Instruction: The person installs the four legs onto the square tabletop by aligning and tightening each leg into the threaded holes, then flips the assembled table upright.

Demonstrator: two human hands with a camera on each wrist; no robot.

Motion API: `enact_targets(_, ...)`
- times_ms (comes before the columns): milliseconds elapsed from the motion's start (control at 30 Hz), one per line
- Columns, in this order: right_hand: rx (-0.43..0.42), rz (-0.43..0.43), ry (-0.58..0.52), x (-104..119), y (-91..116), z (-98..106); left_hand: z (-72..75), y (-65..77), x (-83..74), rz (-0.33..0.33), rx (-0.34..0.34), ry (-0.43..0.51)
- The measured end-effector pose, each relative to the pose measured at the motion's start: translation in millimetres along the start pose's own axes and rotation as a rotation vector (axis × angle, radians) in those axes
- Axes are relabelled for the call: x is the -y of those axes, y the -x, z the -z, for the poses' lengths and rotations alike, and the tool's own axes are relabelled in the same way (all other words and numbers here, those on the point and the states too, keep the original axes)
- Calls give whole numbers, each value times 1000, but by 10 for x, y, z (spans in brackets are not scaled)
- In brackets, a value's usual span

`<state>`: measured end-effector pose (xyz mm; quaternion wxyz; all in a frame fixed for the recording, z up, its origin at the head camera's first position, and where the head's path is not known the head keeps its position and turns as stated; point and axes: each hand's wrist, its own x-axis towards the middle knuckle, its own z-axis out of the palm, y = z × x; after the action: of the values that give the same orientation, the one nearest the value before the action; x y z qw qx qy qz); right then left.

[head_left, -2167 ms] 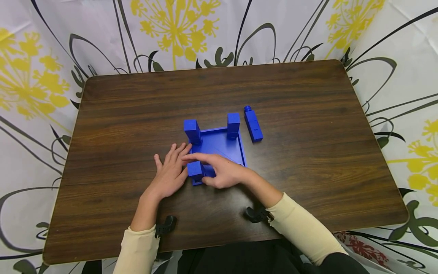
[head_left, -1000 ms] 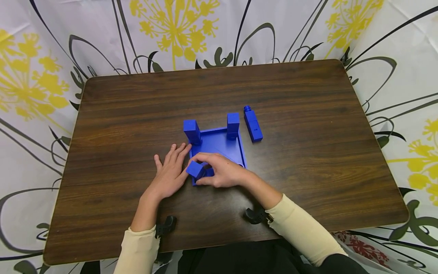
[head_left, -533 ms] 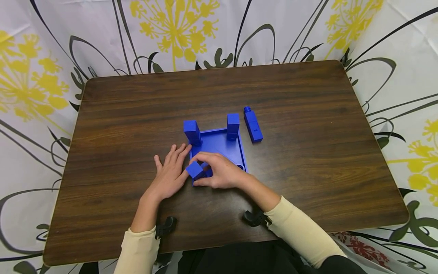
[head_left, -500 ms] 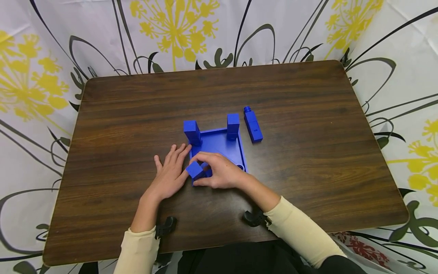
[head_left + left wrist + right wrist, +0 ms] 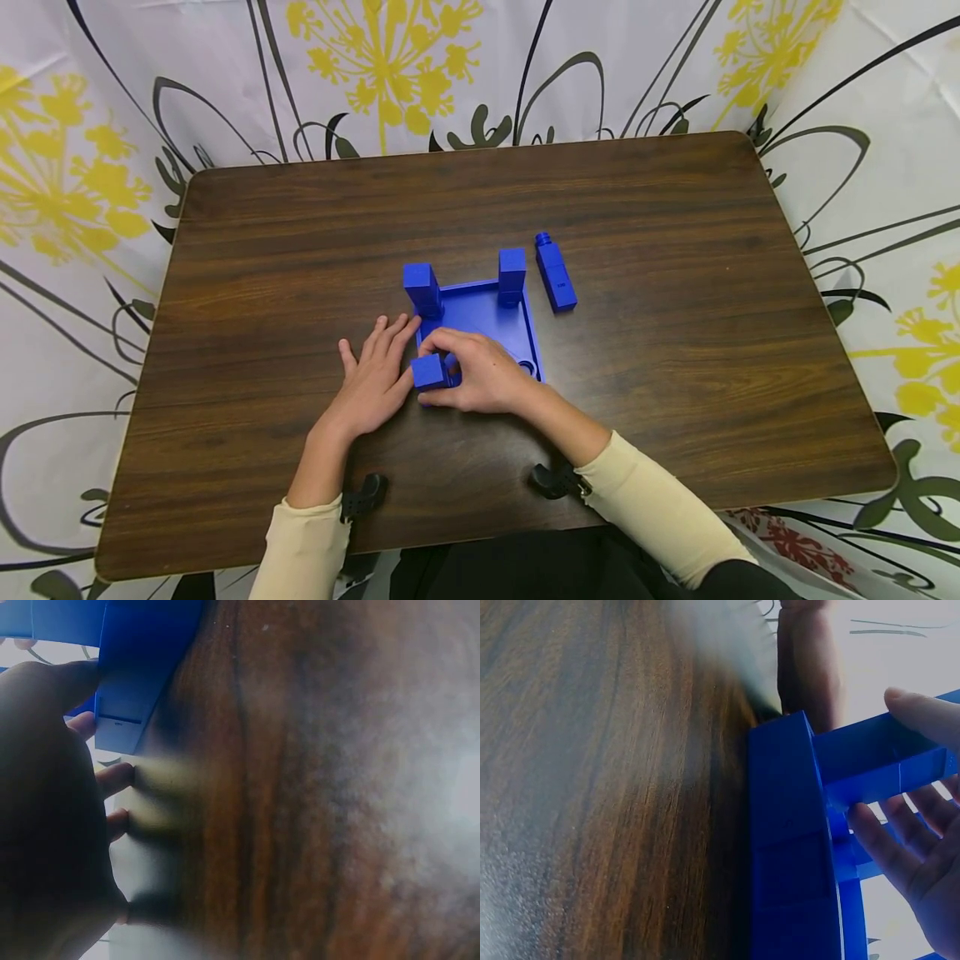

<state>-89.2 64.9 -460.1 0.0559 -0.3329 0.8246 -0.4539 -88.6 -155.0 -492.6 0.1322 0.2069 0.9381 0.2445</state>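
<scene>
Blue plastic makes up the tray (image 5: pixel 483 315) and its posts, which sit near the middle of the front half of a dark wood-grain bench (image 5: pixel 652 333). The tray has a low raised rim and lies flat, with one post at each of three corners. The rear-left post (image 5: pixel 422 289) and the rear-right post (image 5: pixel 512 276) stand upright, clear of the hands. The front-left post (image 5: pixel 430 372) also stands at its corner — the right hand (image 5: pixel 483 375) pinches it between thumb and curled fingers, as the right wrist view shows from low down. At the front-right corner a round ring (image 5: pixel 528 367) shows, partly covered by the right hand.

The left hand (image 5: pixel 367 385) lies beside the tray's left side, fingers extended and spread, grasping nothing; its thumb and index finger touch the tray's edge. The two hands are close together, on either side of the front-left post.

A loose post (image 5: pixel 556 273) rests on its side just right of the rear-right post, apart from the tray, its narrow round neck pointing away from the person. It bears a small mark, too small to read. Pale sleeves (image 5: pixel 660 500) cover the forearms — black straps (image 5: pixel 364 496) show near both wrists.
</scene>
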Motion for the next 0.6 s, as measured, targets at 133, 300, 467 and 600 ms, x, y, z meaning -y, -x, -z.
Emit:
enact_targets(133, 6, 2, 20, 7, -2, 5, -2, 1, 3, 0, -1, 2)
enact_targets(300, 41, -3, 26, 1, -1, 26, -4, -1, 2, -4, -5, 2)
enact_targets(467, 125, 23, -56, -10, 1, 75, -3, -2, 13, -20, -5, 3)
enact_targets(600, 197, 62, -172, -32, 7, 108, 4, 4, 15, -26, -2, 4)
